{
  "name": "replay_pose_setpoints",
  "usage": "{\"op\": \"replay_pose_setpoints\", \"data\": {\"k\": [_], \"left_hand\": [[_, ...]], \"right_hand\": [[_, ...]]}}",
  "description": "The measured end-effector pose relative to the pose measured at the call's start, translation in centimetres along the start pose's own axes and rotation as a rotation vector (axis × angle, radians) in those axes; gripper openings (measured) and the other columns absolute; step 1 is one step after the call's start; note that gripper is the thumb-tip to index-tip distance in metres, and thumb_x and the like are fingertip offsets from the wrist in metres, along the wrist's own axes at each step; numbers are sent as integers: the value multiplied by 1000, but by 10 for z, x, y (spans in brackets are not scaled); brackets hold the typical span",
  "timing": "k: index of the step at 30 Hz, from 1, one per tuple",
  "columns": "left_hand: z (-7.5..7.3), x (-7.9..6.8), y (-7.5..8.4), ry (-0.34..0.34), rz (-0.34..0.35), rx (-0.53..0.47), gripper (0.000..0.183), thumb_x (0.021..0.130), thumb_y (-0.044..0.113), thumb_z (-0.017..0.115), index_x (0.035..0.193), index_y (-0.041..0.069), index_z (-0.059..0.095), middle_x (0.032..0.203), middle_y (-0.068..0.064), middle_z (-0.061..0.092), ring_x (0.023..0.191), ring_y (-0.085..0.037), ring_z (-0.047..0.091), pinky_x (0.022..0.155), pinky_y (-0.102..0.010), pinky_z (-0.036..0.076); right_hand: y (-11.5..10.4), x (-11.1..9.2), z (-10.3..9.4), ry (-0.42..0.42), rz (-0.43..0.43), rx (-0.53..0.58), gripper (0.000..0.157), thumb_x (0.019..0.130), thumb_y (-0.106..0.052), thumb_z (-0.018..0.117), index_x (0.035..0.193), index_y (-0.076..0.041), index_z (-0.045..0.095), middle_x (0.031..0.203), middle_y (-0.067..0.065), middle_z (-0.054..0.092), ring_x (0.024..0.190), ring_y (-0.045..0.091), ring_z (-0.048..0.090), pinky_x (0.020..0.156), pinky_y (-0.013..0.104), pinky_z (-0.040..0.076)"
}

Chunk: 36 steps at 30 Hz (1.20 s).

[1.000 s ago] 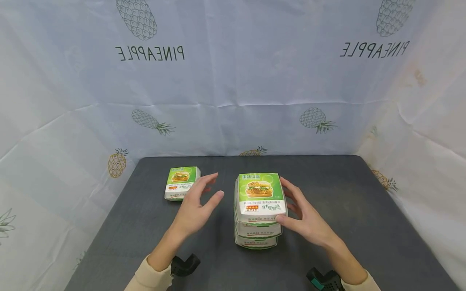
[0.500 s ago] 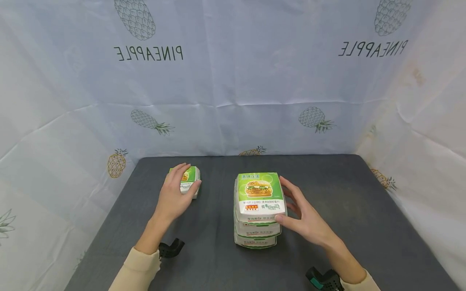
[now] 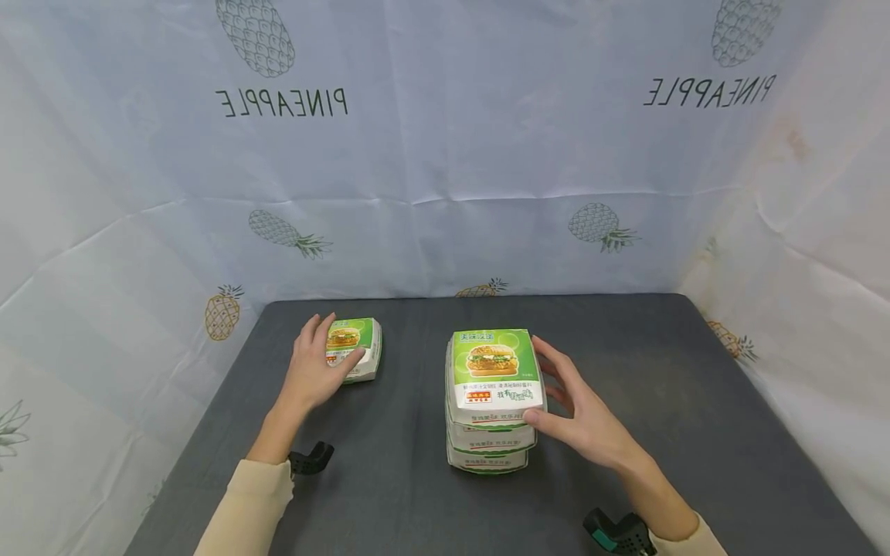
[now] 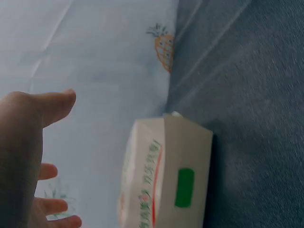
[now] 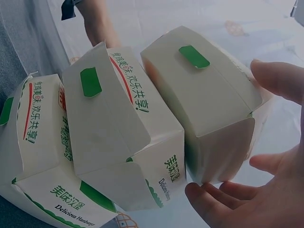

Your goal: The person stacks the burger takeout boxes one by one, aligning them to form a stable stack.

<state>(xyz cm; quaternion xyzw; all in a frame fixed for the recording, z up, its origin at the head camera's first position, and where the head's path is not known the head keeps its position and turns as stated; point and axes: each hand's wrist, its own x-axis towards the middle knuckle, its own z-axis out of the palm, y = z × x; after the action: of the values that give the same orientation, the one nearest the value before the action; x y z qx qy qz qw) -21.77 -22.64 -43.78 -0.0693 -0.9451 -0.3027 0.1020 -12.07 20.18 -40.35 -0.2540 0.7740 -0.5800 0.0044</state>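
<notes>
A single hamburger box (image 3: pixel 365 340), green and white with a burger picture, lies at the left rear of the table. Over its left side is my left hand (image 3: pixel 310 373), thumb across the box's front in the head view. The left wrist view has those fingers spread, with a gap between them and the box (image 4: pixel 187 147). Three matching boxes form a stack right of centre: top box (image 3: pixel 495 371), middle box (image 3: pixel 494 440), bottom box (image 3: pixel 487 462). My right hand (image 3: pixel 584 425) rests its extended fingers against the top box's right side, thumb by its front right corner.
Both groups of boxes stand on a dark grey table (image 3: pixel 417 510). White cloth (image 3: pixel 445 154) printed with pineapples encloses the back and sides. A black wrist device (image 3: pixel 313 459) is on the left wrist, another device (image 3: pixel 620 533) on the right.
My left hand has moved left, away from the middle, across the single box to its left side. The right hand and the stack have stayed put.
</notes>
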Motion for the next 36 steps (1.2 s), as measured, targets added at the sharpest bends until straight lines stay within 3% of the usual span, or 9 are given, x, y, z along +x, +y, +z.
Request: {"op": "replay_pose_setpoints", "data": {"k": [6, 13, 18, 23, 29, 36], "left_hand": [[3, 6, -19, -90, -79, -29, 101, 92, 59, 67, 164, 13, 14, 166, -26, 2, 148, -55, 6, 105, -79, 23], [3, 16, -35, -182, -142, -158, 108, 90, 50, 74, 164, 8, 7, 164, -30, -1, 149, -53, 6, 109, -74, 24], [6, 20, -41, -226, -182, -249, 115, 86, 43, 80, 164, 7, 4, 164, -29, 0, 149, -47, 10, 112, -66, 24], [9, 20, -44, -273, -193, -256, 122, 83, 42, 84, 164, 7, 0, 163, -30, 0, 148, -48, 11, 111, -65, 24], [12, 21, -49, -260, -205, -275, 120, 83, 43, 83, 165, 11, 1, 164, -30, 6, 144, -46, 21, 110, -62, 26], [16, 23, -51, -229, -214, -258, 118, 84, 49, 82, 165, 11, 5, 163, -30, 9, 142, -46, 25, 110, -62, 27]], "right_hand": [[0, 0, 0, -3, -2, 3, 88, 95, -6, 69, 164, -23, 17, 167, 3, 16, 146, 24, 28, 108, 23, 37], [1, 1, 0, -6, -16, -4, 87, 95, -7, 69, 164, -15, 16, 167, 6, 16, 146, 36, 26, 108, 24, 38], [1, 1, -1, -7, -5, -10, 87, 96, -7, 69, 164, -18, 16, 167, 5, 15, 147, 32, 26, 109, 27, 38], [1, 0, -1, -3, 5, -9, 87, 96, -8, 69, 164, -22, 17, 167, 5, 15, 147, 31, 26, 109, 27, 38], [1, 0, -1, -4, -17, -14, 88, 95, -6, 69, 164, -22, 17, 167, 8, 16, 145, 36, 27, 108, 23, 37], [2, 0, -1, -2, -17, -8, 88, 95, -6, 69, 164, -20, 17, 167, 8, 16, 145, 32, 27, 108, 22, 37]]}}
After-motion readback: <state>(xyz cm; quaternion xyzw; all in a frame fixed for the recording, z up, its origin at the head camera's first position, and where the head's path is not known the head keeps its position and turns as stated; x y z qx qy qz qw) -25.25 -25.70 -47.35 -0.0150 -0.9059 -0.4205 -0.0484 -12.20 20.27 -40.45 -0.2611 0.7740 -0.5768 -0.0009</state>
